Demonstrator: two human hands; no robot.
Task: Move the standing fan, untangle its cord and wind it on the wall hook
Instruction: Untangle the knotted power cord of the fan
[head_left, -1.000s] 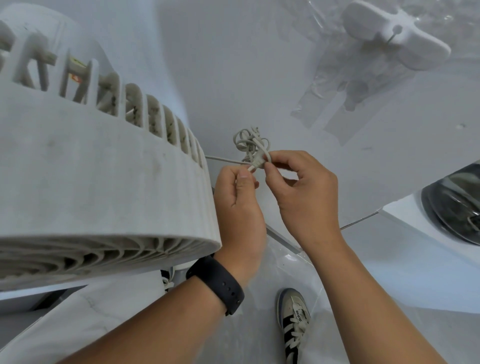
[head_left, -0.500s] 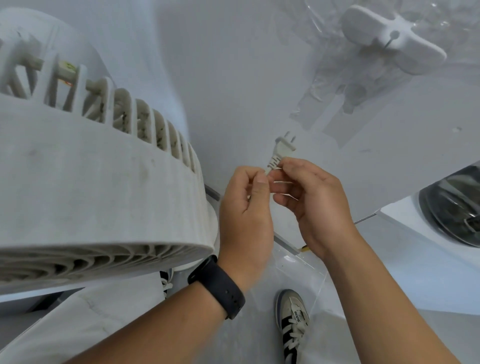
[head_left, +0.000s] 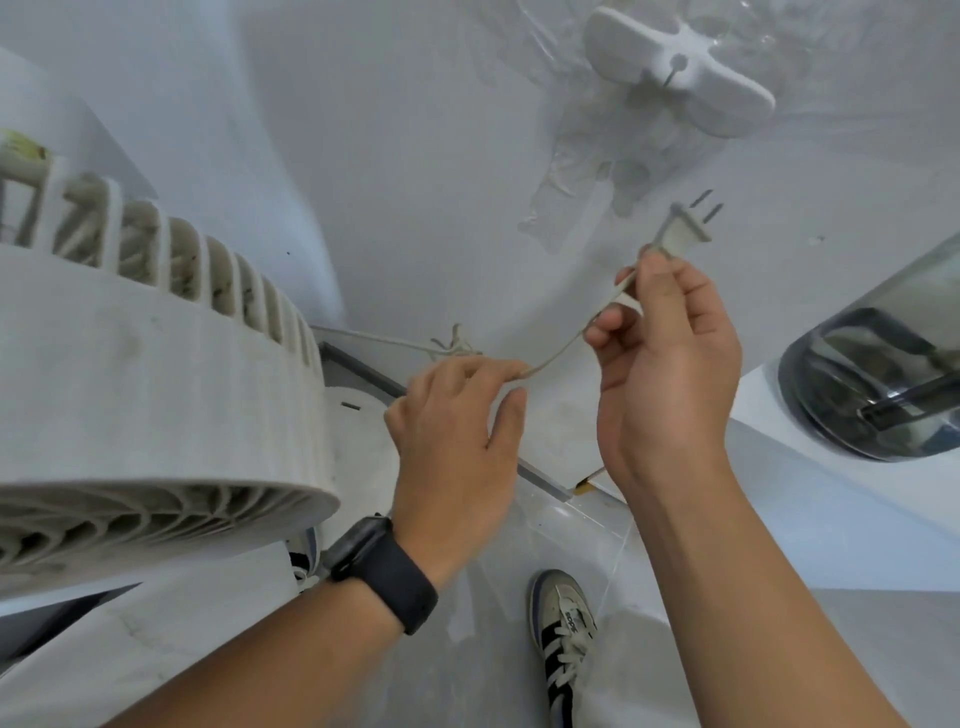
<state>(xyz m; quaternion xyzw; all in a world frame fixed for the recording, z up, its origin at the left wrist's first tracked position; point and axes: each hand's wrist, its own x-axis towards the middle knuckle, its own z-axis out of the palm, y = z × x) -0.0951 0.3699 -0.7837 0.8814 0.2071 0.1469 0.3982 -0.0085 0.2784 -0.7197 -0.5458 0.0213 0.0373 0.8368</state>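
The white standing fan (head_left: 156, 395) fills the left side, its round head close to the camera. Its pale cord (head_left: 558, 353) runs from behind the fan across the wall, with a small tangle (head_left: 454, 343) just above my left hand. My left hand (head_left: 457, 431), with a black watch on the wrist, pinches the cord. My right hand (head_left: 665, 374) holds the cord just below the two-pin plug (head_left: 685, 231), which points up and to the right. The white wall hook (head_left: 680, 78) is fixed to the wall at the upper right, above the plug.
A white appliance with a dark glass lid (head_left: 883, 384) stands at the right edge. Clear tape or film (head_left: 587, 171) is stuck on the wall under the hook. My shoe (head_left: 561, 639) stands on the grey floor below.
My hands have drawn apart, the right one rising to the right with the plug, so a length of cord is stretched between them. The earlier coiled bundle is reduced to a small tangle.
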